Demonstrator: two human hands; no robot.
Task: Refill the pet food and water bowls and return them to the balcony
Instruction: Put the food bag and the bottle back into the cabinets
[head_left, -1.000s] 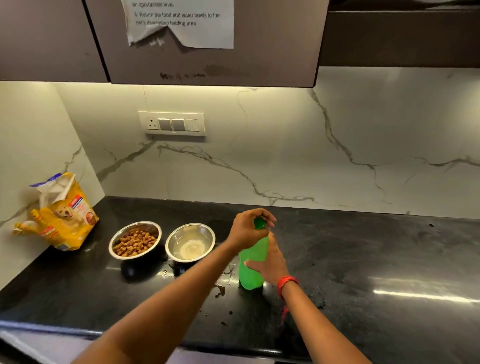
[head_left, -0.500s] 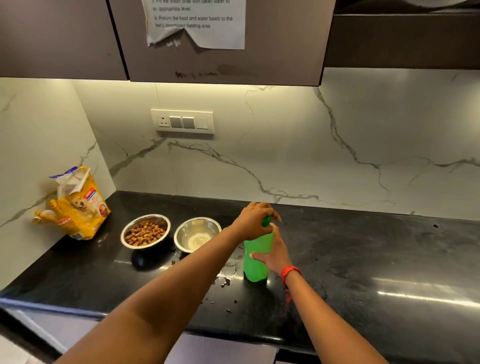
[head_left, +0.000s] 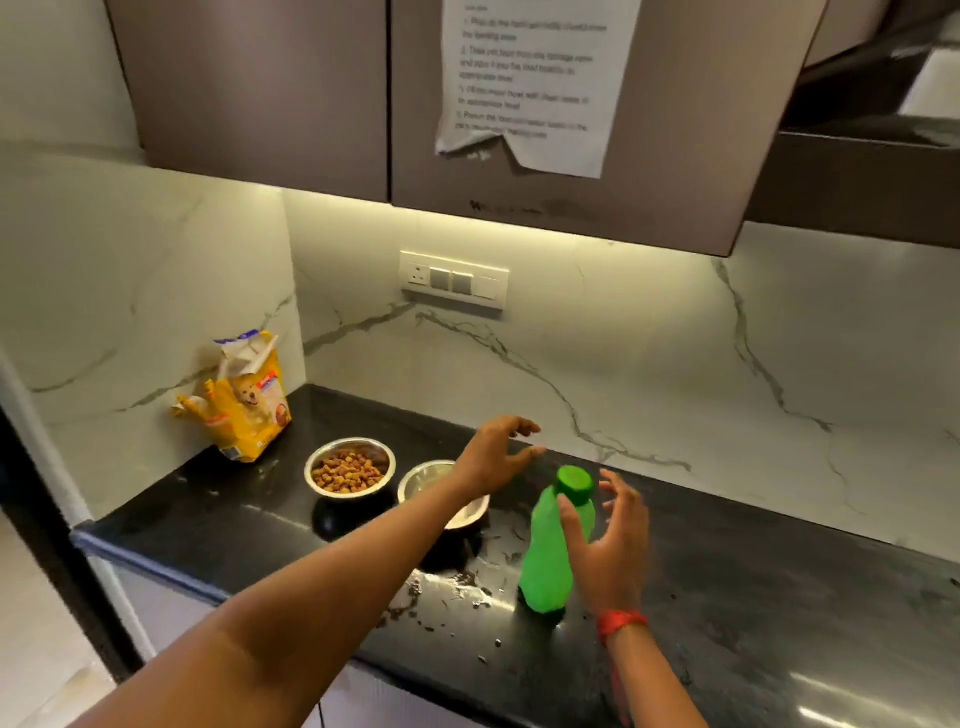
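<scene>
the green bottle (head_left: 550, 561) stands upright on the black table (head_left: 753, 597) with its cap (head_left: 574, 483) on. everything here is placed from it.

the right hand (head_left: 610, 545) is open just right of the bottle, fingers spread and gripping nothing. its thumb crosses the neck, and i cannot tell if it touches. the left hand (head_left: 493, 457) hovers up and left of the cap, also open with fingers splayed, holding nothing.

the water bowl (head_left: 423, 475) sits just left of the bottle, half hidden under the left forearm, so how full it is cannot be read. the food bowl (head_left: 309, 475) is further left, beside the water bowl and heaped with brown kibble. the yellow food bag (head_left: 249, 410) leans in the corner, well left of the bottle. spilled drops (head_left: 467, 587) lie on the table by the bottle's left foot.

both bowls look like thin steel, so they should be stiff and not fragile, but smooth. with wet fingers or a wet underside they will likely be slippery. the kibble bowl should be light, and it can probably go in one hand by the rim, thumb inside and fingers under. the water bowl is the awkward one, since any tilt would slop it. it wants a level hold at opposite rim edges or cupped from below. filling seems done, and the carry to the balcony looks next.
</scene>
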